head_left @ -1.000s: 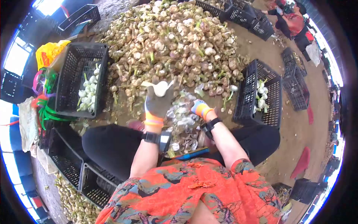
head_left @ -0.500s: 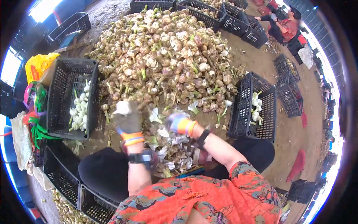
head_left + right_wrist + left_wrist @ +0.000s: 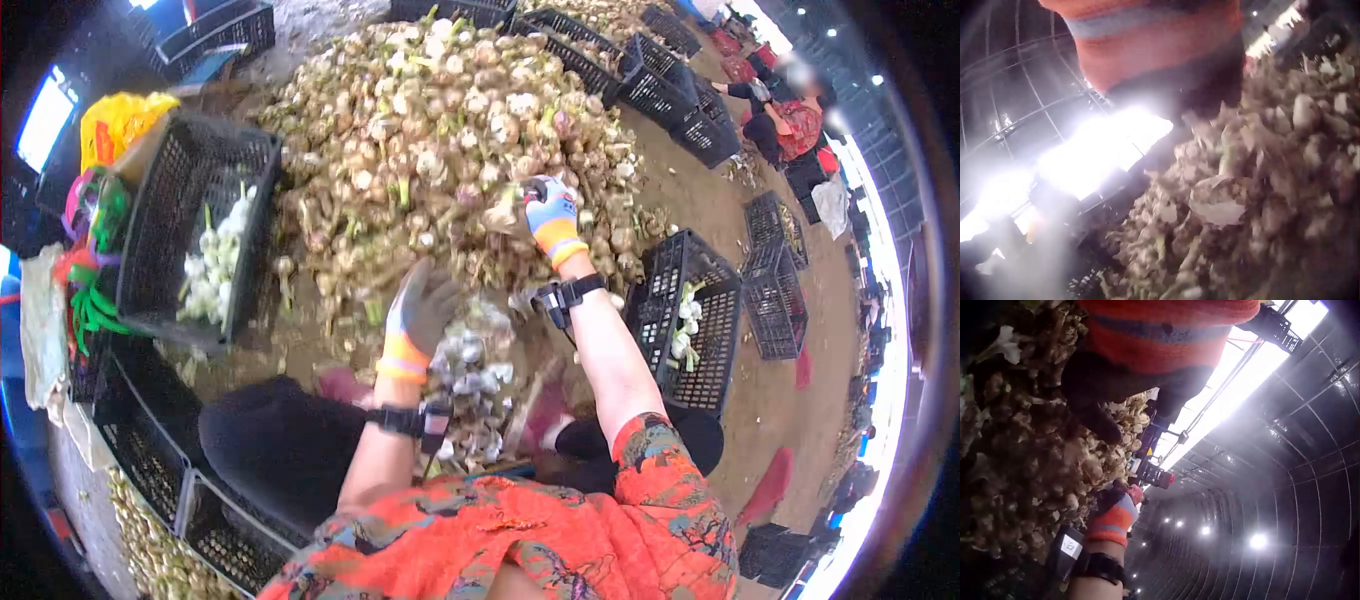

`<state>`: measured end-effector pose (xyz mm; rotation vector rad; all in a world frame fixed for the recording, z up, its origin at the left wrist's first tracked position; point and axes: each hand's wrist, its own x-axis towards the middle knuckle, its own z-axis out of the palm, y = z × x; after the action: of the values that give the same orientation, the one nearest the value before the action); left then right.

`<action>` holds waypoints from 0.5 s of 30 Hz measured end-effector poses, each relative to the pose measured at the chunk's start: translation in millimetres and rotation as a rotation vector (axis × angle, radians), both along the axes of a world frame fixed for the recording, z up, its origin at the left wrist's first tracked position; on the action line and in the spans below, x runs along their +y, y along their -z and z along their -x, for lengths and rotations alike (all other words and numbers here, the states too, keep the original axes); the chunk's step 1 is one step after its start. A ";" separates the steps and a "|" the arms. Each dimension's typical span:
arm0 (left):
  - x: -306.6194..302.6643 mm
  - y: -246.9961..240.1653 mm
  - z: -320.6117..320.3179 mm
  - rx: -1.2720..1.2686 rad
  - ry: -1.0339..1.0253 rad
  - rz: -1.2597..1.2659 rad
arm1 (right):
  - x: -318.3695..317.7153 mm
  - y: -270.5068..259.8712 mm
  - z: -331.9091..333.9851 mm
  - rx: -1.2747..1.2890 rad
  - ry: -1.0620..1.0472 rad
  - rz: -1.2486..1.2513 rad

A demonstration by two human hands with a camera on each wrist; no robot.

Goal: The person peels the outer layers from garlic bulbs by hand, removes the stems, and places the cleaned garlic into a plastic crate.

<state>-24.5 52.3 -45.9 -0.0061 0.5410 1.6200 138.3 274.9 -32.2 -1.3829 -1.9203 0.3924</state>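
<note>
My gloved left hand (image 3: 425, 310) is held with fingers spread and nothing in them, over the near edge of the garlic pile (image 3: 400, 150). Below it lies a heap of white and purplish garlic skins (image 3: 475, 370). My right hand (image 3: 552, 215), in an orange-cuffed glove, reaches onto the pile and grips an unpeeled garlic bulb (image 3: 508, 214) at its fingertips. In the right wrist view a bulb (image 3: 1219, 200) with a stem shows just below that hand, whose fingers are partly hidden. The left wrist view shows the right hand (image 3: 1116, 512) beyond the left fingers.
A black crate (image 3: 150, 230) holding white cleaned garlic (image 3: 215, 260) stands on the left. Another crate (image 3: 725, 340) with a few bulbs (image 3: 687, 325) is on the right. More crates (image 3: 655, 85) line the back, where a person (image 3: 795, 125) sits.
The white bulb that my left hand held and swung left is gone from it, and that hand has come back right. My right hand has moved forward and right onto the pile.
</note>
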 end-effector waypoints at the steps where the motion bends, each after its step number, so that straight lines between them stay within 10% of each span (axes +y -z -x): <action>1: -1.8 0.0 -10.0 -0.022 0.011 0.059 | -19.4 0.3 -3.4 -0.157 0.034 -0.145; 6: -13.3 29.6 -11.7 -0.019 -0.118 0.274 | -25.4 43.6 -19.8 -0.257 0.263 0.155; 9: -16.9 51.4 0.2 0.017 -0.220 0.288 | -30.3 81.7 -23.6 -0.250 0.026 0.235; 13: -32.1 68.6 12.6 0.072 -0.278 0.389 | -17.4 66.4 -6.7 0.107 0.488 0.120; 15: -34.1 62.4 16.1 0.148 -0.236 0.406 | 6.0 58.3 -2.7 -0.057 0.252 0.436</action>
<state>-40.6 18.1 -108.3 -0.2622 1.0071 1.7207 141.0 280.9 -90.5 -1.9103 -1.7373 0.6819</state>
